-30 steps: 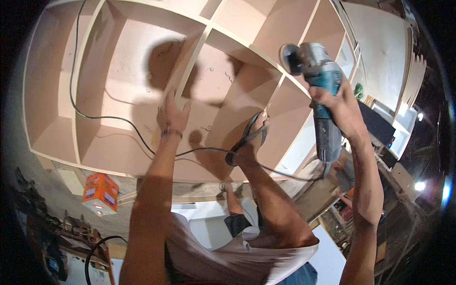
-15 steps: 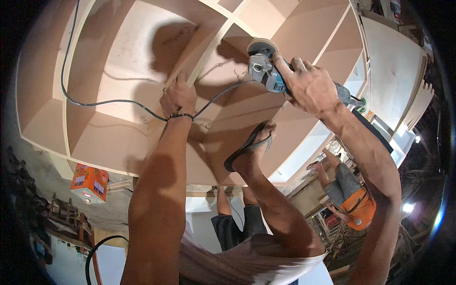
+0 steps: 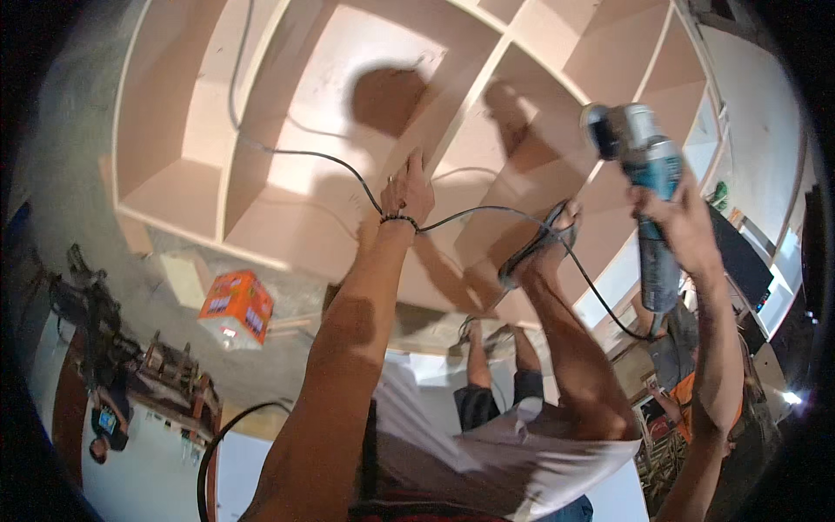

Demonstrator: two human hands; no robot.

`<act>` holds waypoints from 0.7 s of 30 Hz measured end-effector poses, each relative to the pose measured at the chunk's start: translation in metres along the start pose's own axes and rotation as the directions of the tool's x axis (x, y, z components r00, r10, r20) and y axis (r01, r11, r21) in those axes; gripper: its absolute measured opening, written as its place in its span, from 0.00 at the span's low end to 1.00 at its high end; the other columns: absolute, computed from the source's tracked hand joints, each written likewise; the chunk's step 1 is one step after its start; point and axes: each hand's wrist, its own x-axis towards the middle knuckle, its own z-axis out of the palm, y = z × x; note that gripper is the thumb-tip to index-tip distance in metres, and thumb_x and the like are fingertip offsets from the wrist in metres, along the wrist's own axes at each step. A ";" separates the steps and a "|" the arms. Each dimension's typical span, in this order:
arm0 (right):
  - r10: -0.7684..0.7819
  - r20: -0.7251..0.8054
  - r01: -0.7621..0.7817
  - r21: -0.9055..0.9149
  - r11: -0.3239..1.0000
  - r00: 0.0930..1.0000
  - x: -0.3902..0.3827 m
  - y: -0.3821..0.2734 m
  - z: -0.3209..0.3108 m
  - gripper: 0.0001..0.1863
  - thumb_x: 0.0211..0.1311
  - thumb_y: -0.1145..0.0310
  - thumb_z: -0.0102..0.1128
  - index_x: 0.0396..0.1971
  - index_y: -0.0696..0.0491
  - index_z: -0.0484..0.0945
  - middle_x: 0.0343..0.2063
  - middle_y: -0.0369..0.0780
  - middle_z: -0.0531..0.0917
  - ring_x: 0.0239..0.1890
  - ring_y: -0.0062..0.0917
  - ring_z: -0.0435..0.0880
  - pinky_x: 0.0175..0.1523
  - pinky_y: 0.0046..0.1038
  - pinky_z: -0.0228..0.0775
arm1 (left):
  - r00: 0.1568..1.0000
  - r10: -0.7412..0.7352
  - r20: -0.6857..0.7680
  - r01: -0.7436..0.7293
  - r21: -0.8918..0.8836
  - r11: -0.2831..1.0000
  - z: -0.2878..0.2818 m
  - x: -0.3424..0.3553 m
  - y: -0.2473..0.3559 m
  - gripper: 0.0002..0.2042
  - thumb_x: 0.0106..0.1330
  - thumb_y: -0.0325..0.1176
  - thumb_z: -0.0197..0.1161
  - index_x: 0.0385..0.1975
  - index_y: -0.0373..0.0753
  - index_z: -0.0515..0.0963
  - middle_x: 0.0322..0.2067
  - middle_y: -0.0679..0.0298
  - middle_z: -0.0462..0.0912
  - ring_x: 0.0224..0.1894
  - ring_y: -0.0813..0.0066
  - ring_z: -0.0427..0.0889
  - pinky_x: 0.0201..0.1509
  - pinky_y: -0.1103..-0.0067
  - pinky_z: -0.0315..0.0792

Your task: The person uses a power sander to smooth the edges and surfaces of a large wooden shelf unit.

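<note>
A large wooden cabinet frame [image 3: 213,178] with open pinkish-brown compartments lies before me. My left hand [image 3: 409,193], with a bead bracelet at its wrist, grips the edge of a cabinet divider [image 3: 465,109]. Off to the right, my right hand [image 3: 683,222] is wrapped round the body of a teal and grey angle grinder [image 3: 658,170]. The grinder is raised over the cabinet's right side, its round disc [image 3: 597,130] up and facing left, touching no wood that I can see. Its dark power cord [image 3: 500,209] runs past my left wrist and across the compartments.
My sandalled foot [image 3: 544,244] rests on the cabinet's near right part. An orange box [image 3: 237,306] stands on the floor beyond the near left edge. Another person's legs [image 3: 480,370] show below, a person in orange [image 3: 687,404] at right, and one more [image 3: 109,426] at far left.
My right hand has swung the grinder right and turned it more upright, away from the compartments. The view has shifted, so the cabinet sits further right. My left hand stays on the divider.
</note>
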 end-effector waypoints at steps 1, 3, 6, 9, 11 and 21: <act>0.059 -0.046 -0.058 0.021 0.998 0.997 -0.018 -0.008 0.000 0.37 0.54 0.55 0.77 0.61 0.55 0.72 0.37 0.38 0.82 0.35 0.26 0.83 0.42 0.29 0.76 | 0.984 -0.078 0.162 0.073 0.036 0.997 -0.003 -0.029 -0.019 0.28 0.73 0.46 0.61 0.71 0.46 0.67 0.67 0.52 0.76 0.66 0.44 0.78 0.70 0.53 0.70; 0.101 -0.164 -0.086 0.098 0.992 0.981 -0.043 -0.009 -0.002 0.39 0.55 0.48 0.77 0.60 0.57 0.74 0.37 0.37 0.81 0.34 0.24 0.82 0.40 0.26 0.74 | 0.936 -0.174 0.306 0.146 0.110 0.983 -0.036 -0.067 -0.036 0.30 0.73 0.48 0.61 0.72 0.47 0.67 0.66 0.52 0.79 0.65 0.43 0.79 0.73 0.49 0.67; 0.248 -0.171 -0.193 0.286 0.939 0.954 -0.082 -0.010 -0.003 0.38 0.58 0.43 0.75 0.56 0.58 0.77 0.36 0.39 0.83 0.33 0.23 0.83 0.39 0.24 0.75 | 0.650 -0.416 0.635 -0.003 0.550 0.835 -0.081 -0.126 -0.075 0.32 0.73 0.55 0.60 0.74 0.49 0.67 0.71 0.56 0.74 0.72 0.49 0.73 0.77 0.42 0.54; 0.413 -0.260 -0.245 0.499 0.831 0.873 -0.143 -0.040 0.004 0.33 0.60 0.41 0.73 0.49 0.58 0.81 0.32 0.40 0.84 0.29 0.22 0.83 0.34 0.23 0.78 | 0.755 0.001 0.656 -0.483 0.554 0.678 -0.100 -0.162 -0.128 0.33 0.75 0.55 0.56 0.76 0.47 0.65 0.78 0.61 0.61 0.80 0.57 0.58 0.80 0.43 0.47; 0.365 -0.196 -0.174 0.618 0.767 0.910 -0.152 -0.030 0.038 0.34 0.65 0.43 0.69 0.55 0.59 0.78 0.32 0.41 0.84 0.26 0.20 0.84 0.27 0.20 0.82 | 0.810 0.013 0.586 -0.464 0.627 0.626 -0.122 -0.183 -0.187 0.32 0.75 0.50 0.55 0.76 0.45 0.64 0.78 0.60 0.62 0.80 0.57 0.59 0.81 0.47 0.48; 0.364 -0.216 0.012 0.872 0.489 0.906 -0.261 -0.030 0.126 0.33 0.68 0.52 0.68 0.63 0.61 0.73 0.39 0.48 0.86 0.30 0.28 0.86 0.34 0.23 0.82 | 0.921 0.160 0.355 -0.387 0.789 0.476 -0.215 -0.161 -0.286 0.29 0.74 0.31 0.47 0.76 0.42 0.62 0.76 0.62 0.66 0.76 0.61 0.69 0.80 0.58 0.59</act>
